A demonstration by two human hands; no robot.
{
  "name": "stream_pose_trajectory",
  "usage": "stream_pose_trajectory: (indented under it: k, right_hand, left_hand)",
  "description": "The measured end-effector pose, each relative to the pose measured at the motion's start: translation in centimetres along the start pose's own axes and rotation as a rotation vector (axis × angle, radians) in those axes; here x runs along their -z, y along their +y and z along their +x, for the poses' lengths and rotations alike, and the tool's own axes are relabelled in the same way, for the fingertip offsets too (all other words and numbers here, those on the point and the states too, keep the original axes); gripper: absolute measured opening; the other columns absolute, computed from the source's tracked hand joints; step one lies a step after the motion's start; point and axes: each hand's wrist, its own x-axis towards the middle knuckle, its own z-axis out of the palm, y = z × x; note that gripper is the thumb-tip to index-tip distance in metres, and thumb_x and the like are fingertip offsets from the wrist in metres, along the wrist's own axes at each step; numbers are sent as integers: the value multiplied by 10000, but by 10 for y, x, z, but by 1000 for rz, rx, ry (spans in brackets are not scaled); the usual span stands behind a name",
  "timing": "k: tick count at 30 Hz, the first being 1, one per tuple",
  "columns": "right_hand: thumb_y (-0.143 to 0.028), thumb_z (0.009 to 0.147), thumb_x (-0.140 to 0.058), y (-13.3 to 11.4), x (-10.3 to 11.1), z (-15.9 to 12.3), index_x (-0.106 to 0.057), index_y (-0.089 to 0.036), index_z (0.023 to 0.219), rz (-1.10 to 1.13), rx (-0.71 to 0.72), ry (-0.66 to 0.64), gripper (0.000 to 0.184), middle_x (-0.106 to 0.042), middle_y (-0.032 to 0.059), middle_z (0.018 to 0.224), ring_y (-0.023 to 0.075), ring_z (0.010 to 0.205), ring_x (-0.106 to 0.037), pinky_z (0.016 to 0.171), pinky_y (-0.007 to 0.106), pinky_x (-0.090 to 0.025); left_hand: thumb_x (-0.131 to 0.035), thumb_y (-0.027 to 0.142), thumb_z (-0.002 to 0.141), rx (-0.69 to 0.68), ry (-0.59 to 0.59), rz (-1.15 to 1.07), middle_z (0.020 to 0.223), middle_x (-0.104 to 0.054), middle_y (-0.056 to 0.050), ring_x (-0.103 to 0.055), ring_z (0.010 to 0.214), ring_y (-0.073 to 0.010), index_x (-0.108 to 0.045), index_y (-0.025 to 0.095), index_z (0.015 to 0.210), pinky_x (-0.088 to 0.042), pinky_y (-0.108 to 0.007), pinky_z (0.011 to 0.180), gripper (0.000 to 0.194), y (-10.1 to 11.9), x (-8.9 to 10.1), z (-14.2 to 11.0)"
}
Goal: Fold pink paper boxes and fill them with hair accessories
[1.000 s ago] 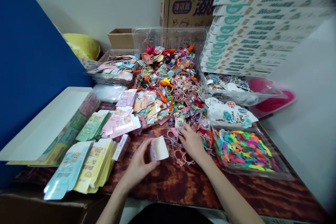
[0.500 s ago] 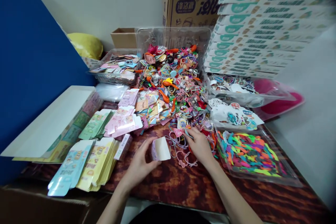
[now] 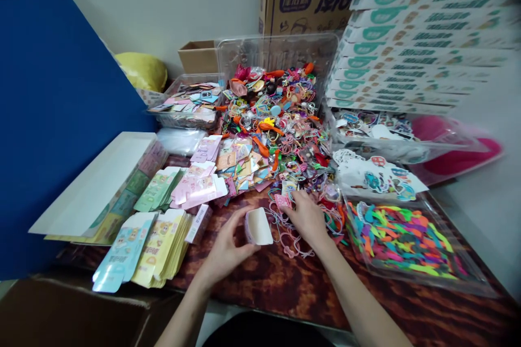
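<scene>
My left hand [image 3: 228,252] is wrapped around a small open paper box [image 3: 260,226], its white inside facing up and toward me. At the front edge of a heap of hair ties and trinkets [image 3: 285,141], my right hand [image 3: 308,220] is closed, its fingertips on a pink hair tie [image 3: 281,201] with a flat charm. Loose hair ties [image 3: 290,249] in pink and lilac lie on the table just below those fingers. A small card [image 3: 289,186] rests right behind the fingertips. Left of my left hand stands a closed lilac box [image 3: 198,224].
Flat yellow boxes [image 3: 160,249], blue boxes [image 3: 122,252] and green boxes [image 3: 157,190] lie left, near pink boxes [image 3: 197,190]. On the right sit a tray of colourful balloon-like pieces [image 3: 411,244], stickers [image 3: 376,179] and stacked white cartons [image 3: 391,38]. A blue panel [image 3: 61,119] borders the left.
The view has shifted slightly, so things appear further right. My right fingers have closed in on the pink hair tie. My left hand still holds the box, turned a little.
</scene>
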Motion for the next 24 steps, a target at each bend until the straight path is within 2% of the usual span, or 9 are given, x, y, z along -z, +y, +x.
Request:
stream_pose_trajectory:
  k: [4, 8, 12, 15, 18, 22, 24]
  right_hand:
    - [-374, 829, -577, 19, -1, 4, -573, -197, 755, 290, -16, 70, 192, -627, 38, 809, 211, 752, -573, 658, 281, -380]
    - [-443, 873, -475, 28, 8, 6, -600, -195, 778, 339, -6, 66, 293, -636, 14, 749, 191, 692, -566, 633, 264, -395]
    - [-411, 838, -525, 24, 22, 11, -602, -199, 712, 281, -3, 110, 258, -625, 49, 778, 205, 724, -550, 653, 283, -366]
    - [-372, 838, -520, 14, 32, 22, -630, -196, 736, 271, -9, 184, 231, -627, 69, 829, 214, 747, -548, 672, 297, -357]
    - [-374, 846, -533, -5, 30, 41, -646, -195, 718, 411, 43, 117, 247, -646, 39, 775, 205, 746, -567, 685, 285, -381]
    - [-398, 900, -546, -38, 5, 72, -654, -152, 721, 454, 13, 18, 322, -641, 8, 701, 176, 685, -580, 657, 275, -435]
    - [-418, 934, -565, -53, -11, 86, -669, -128, 834, 454, -29, -27, 324, -662, 13, 799, 176, 730, -619, 686, 299, -497]
  left_hand:
    - [-747, 203, 740, 41, 42, 80, 1451, -504, -96, -518, 1299, -305, -483, 255, 1367, -374, -475, 1136, 683, -6, 4, -1]
    - [-756, 225, 713, 78, 86, 148, 1443, -511, -124, -491, 1321, -319, -473, 211, 1369, -322, -499, 1161, 714, -8, 5, -1]
    - [-762, 250, 705, 77, 83, 177, 1458, -505, -132, -462, 1348, -324, -472, 202, 1376, -308, -496, 1165, 732, -7, 5, -1]
    - [-769, 252, 691, 71, 92, 200, 1451, -514, -136, -456, 1352, -333, -481, 195, 1375, -299, -507, 1167, 744, -6, 5, -3]
    - [-764, 234, 680, 71, 103, 200, 1443, -522, -138, -465, 1343, -336, -495, 186, 1362, -304, -511, 1164, 735, -3, 5, -4]
    - [-751, 218, 688, 50, 84, 162, 1439, -531, -123, -472, 1341, -327, -514, 201, 1344, -326, -494, 1160, 697, -1, 5, -5]
    - [-757, 222, 682, 67, 94, 161, 1448, -521, -128, -462, 1349, -335, -503, 200, 1358, -312, -511, 1166, 722, -4, 6, -5]
